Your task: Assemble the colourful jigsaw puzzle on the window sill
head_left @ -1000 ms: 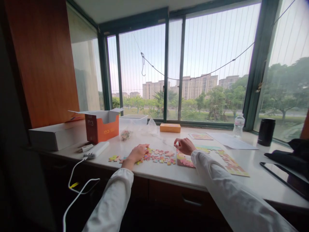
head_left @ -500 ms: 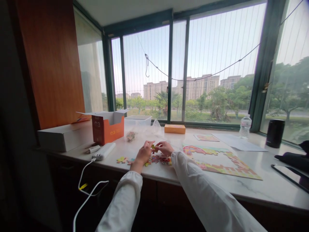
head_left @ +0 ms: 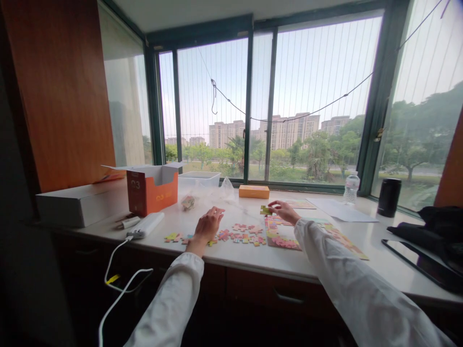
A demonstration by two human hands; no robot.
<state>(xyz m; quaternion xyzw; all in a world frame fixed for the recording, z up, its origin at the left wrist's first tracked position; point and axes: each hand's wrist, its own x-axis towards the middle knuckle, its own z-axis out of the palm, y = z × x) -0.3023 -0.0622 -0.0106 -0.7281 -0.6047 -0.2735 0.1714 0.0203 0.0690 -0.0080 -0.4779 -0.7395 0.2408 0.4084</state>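
Observation:
Between the fingertips of my right hand (head_left: 285, 212) is a yellow-green jigsaw puzzle piece (head_left: 266, 210), held above the far left corner of a partly assembled puzzle (head_left: 285, 242). My right forearm covers much of that puzzle's middle. My left hand (head_left: 208, 225) hovers over the table with its fingers stretched out and nothing in them. Loose puzzle pieces (head_left: 246, 234) in pink, yellow and blue lie spread near the table's front edge, beside and partly behind my left hand.
An orange and white box (head_left: 152, 193), a clear plastic tub (head_left: 199, 179) and a small orange box (head_left: 253, 192) stand toward the window. A white power strip (head_left: 146, 225) lies left. Rightward are a water bottle (head_left: 350, 189), a black cylinder (head_left: 389, 197) and a tablet (head_left: 415, 260).
My hands have parted. The right has carried the yellow-green puzzle piece rightward to the assembled puzzle, while the left has let go and opened. The view has turned slightly right.

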